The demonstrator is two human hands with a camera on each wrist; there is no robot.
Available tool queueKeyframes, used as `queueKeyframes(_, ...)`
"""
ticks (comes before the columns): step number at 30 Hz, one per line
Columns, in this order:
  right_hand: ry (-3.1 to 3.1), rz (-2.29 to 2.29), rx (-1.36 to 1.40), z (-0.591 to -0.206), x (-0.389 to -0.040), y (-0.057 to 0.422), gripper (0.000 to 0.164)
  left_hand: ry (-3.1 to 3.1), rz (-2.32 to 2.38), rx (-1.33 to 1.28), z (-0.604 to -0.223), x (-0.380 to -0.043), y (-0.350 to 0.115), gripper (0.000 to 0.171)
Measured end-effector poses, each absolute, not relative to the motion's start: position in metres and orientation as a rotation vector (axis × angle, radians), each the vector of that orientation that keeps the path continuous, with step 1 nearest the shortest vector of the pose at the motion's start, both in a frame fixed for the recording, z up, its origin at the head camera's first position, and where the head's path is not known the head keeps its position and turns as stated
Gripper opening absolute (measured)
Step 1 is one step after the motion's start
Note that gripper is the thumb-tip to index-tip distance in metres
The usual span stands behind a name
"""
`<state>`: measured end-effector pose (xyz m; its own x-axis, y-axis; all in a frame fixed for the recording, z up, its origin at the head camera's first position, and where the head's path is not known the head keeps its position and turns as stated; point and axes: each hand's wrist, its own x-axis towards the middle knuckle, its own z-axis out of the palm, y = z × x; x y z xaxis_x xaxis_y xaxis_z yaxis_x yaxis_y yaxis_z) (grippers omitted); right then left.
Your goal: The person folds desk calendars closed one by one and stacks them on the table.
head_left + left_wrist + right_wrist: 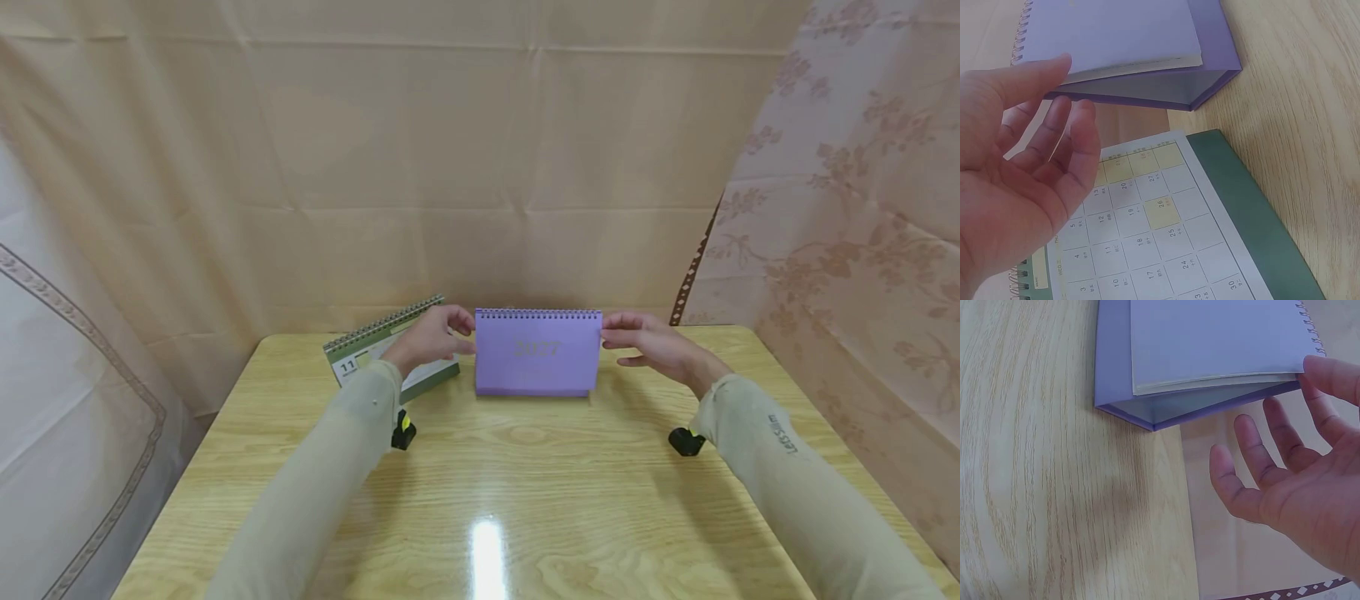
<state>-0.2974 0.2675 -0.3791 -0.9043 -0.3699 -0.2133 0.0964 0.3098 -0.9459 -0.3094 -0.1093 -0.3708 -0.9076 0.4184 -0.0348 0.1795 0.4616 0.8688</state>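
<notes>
A purple desk calendar point(537, 354) marked 2027 stands upright on the wooden table, its spiral binding along the top. At its left side edge, the left hand point(435, 335) has its thumb point(1054, 70) over the page edge while the other fingers curl loosely behind. On the opposite edge, close to the spiral, the right hand point(656, 346) pinches with thumb point(1329, 374) and index finger; its remaining fingers point(1250, 440) spread apart from the calendar. A green-and-white desk calendar point(356, 367), open at month 11, stands slanted to the left, partly hidden behind the left hand and sleeve.
Light fabric hangs behind the table point(540, 475), with a floral curtain point(847, 167) at the right and a white cloth point(67, 400) at the left. Black wrist devices point(686, 442) sit under both cuffs. A bright reflection lies on the tabletop near the front.
</notes>
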Motion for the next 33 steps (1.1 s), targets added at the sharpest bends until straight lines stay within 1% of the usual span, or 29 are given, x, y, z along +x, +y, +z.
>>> queueKeyframes(10,2.247,-1.575,-0.221,-0.382,-0.299,0.268,0.048,2.503,1.384,0.493,-0.367,-0.307,-0.109,0.034)
queueKeyframes(18,2.264,-1.575,-0.208,-0.385,-0.300,0.269,0.049,2.512,1.372,0.466,-0.369,-0.308,-0.109,0.033)
queueKeyframes(22,2.269,-1.581,-0.210,-0.387,-0.300,0.269,0.047,2.521,1.369,0.443,-0.370,-0.308,-0.108,0.030)
queueKeyframes(29,2.269,-1.584,-0.207,-0.392,-0.301,0.267,0.042,2.518,1.355,0.437,-0.372,-0.307,-0.109,0.032)
queueKeyframes(33,2.266,-1.577,-0.210,-0.392,-0.300,0.267,0.041,2.516,1.356,0.441,-0.371,-0.307,-0.109,0.030)
